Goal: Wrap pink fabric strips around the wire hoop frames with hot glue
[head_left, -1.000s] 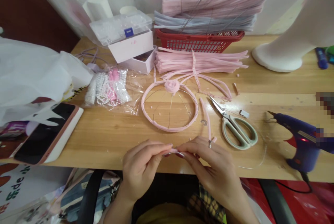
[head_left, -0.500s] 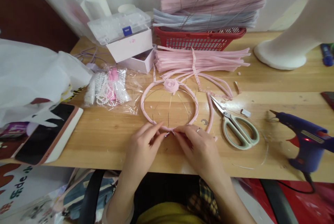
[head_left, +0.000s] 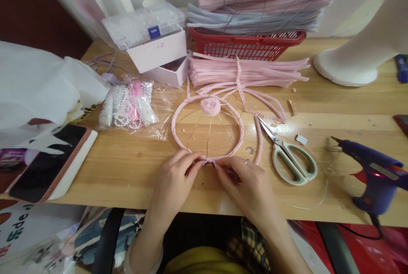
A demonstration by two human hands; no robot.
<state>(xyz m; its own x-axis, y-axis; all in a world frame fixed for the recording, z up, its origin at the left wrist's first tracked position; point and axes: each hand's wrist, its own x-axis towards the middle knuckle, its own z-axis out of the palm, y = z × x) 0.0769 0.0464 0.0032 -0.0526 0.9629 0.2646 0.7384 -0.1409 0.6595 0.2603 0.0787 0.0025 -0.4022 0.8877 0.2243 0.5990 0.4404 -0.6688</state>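
A pink fuzzy ring (head_left: 174,132) stands over the table, with thin wires running like spokes from a coiled pink rosette (head_left: 211,106) at its far side. My left hand (head_left: 178,176) pinches the near edge of the ring between thumb and fingers. Close beside it, my right hand (head_left: 245,180), wearing a ring on one finger, pinches the same edge. The two sets of fingertips nearly meet where a spoke wire reaches the rim. A loose pink fuzzy stem (head_left: 259,142) lies just right of the ring.
Scissors (head_left: 295,159) and a blue glue gun (head_left: 371,169) lie to the right. Bundled pink stems (head_left: 248,72) and a red basket (head_left: 245,44) are behind, with a measuring tape (head_left: 239,80). Left are bagged pearl beads (head_left: 130,104), a phone (head_left: 47,163) and white boxes (head_left: 159,50).
The view has shifted slightly. The ring is tilted a little differently, so more of its spokes show below the rosette. Both hands keep their pinch on the near edge.
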